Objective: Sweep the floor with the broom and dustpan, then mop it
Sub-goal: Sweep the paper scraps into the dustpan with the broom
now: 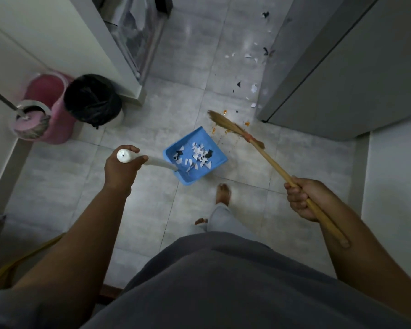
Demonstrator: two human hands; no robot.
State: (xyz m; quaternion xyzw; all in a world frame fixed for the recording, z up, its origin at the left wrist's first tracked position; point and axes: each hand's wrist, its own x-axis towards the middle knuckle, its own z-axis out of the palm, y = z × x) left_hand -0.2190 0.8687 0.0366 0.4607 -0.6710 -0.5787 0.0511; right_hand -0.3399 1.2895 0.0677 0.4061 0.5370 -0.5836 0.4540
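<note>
No writing, label, brand or number can be read anywhere; the dustpan (199,137), broom (274,164), mop bucket (57,129) and bin (93,98) show none.

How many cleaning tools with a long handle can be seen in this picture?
3. The broom is held by the right hand, the blue dustpan by the left hand, and the mop stands in the pink bucket at the left. None seems hidden.

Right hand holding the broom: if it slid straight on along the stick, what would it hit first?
Probably the orange bits on the grey tiled floor, beside the blue plastic dustpan: the right hand aims there along the wooden straw broom. Depth is unclear.
</note>
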